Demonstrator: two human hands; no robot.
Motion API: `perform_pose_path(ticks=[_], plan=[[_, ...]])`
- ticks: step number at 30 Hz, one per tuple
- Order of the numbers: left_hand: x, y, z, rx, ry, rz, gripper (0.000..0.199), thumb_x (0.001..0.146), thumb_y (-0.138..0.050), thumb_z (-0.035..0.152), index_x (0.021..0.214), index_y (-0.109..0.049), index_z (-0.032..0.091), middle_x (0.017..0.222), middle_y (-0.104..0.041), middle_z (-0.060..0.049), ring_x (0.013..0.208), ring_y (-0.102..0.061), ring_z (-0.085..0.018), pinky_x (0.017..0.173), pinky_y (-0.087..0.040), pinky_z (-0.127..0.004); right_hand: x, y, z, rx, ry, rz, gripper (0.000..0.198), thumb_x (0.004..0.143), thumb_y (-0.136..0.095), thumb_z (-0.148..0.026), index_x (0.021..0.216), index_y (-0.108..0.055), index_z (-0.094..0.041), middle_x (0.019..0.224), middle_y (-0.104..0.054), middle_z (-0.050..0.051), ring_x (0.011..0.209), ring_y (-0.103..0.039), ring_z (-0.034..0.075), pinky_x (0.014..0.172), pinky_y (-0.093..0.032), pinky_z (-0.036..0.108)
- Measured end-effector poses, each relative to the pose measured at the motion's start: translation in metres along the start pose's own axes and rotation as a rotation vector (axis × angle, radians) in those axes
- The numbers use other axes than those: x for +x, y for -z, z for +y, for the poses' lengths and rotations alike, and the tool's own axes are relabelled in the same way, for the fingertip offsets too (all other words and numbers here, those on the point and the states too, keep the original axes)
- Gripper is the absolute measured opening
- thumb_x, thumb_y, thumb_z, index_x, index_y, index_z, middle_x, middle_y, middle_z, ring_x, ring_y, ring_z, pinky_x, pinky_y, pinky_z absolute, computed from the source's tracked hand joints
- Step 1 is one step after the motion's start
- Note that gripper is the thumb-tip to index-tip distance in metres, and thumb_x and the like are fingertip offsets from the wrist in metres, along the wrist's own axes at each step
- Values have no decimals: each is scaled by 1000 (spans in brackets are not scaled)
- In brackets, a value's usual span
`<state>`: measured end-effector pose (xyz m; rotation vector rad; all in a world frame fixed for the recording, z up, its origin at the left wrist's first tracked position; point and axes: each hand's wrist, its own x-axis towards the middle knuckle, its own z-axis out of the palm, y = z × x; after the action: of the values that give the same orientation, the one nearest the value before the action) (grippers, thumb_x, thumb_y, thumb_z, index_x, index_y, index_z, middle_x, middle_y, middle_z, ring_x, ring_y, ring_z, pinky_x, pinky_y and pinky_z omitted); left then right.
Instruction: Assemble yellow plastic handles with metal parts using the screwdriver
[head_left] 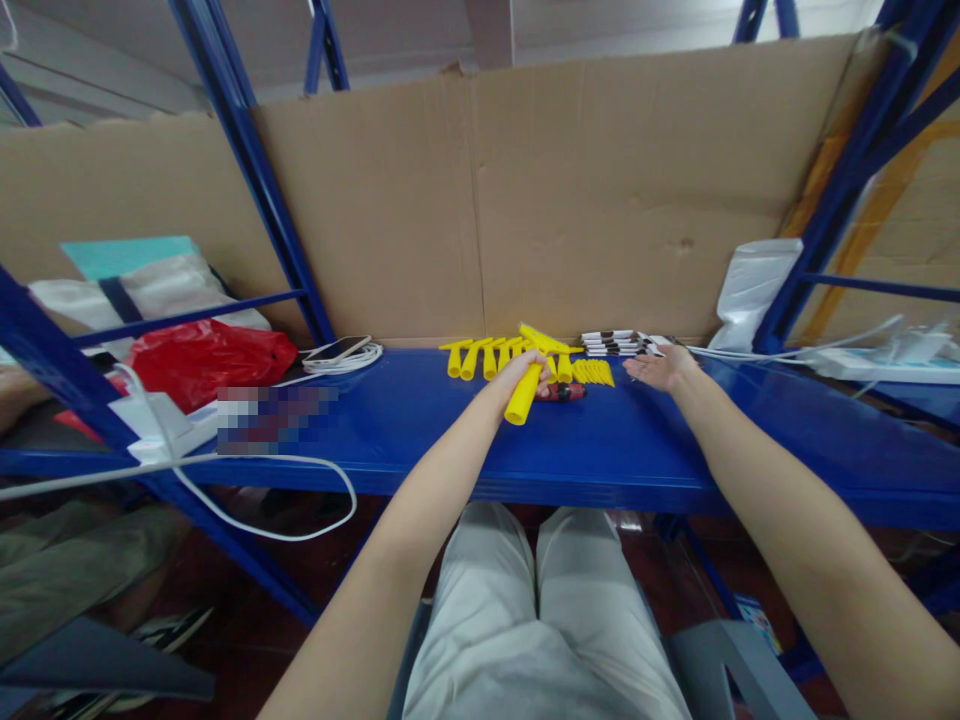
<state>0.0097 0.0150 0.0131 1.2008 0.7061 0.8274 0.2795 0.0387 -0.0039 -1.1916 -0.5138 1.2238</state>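
Big cardboard panel (480, 200) standing up behind, and in front of it the blue bench (420, 420), where all the action is! Along the back edge, near the middle, a row of yellow tools (490, 361), handles toward the front edge. Here's the left hand (525, 366), closed firmly round one more, the held yellow tool (521, 400): it's off the bench, wide head toward the back edge, hollow end facing the front. Out to the right, the right hand (660, 370) lies open, palm up, just beside the striped packets (609, 344); anything tiny in it, I can't tell. Good handling here, I'd say: a wrap on the handle that leaves the hollow end uncovered, a level right palm, and elbows clear of the small yellow pieces (594, 373) and red-and-black tool (566, 392) between the hands.
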Motion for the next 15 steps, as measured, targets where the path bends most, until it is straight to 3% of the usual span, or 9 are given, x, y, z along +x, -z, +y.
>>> perform_pose_path(ticks=[11, 15], plan=[[0, -1, 0, -3, 5, 28, 13, 77, -40, 15, 66, -40, 22, 41, -39, 5, 31, -35, -10, 38, -34, -23, -1, 0, 5, -48, -44, 23, 50, 98, -21, -32, 137, -46, -16, 130, -56, 20, 98, -66, 21, 75, -57, 35], [2, 1, -2, -12, -6, 21, 12, 76, -46, 18, 67, -40, 22, 43, -40, 6, 32, -36, -9, 39, -34, -23, -1, -1, 6, -35, -38, 37, 45, 97, -24, -31, 131, -49, -15, 121, -61, 19, 97, -66, 21, 74, -57, 34]])
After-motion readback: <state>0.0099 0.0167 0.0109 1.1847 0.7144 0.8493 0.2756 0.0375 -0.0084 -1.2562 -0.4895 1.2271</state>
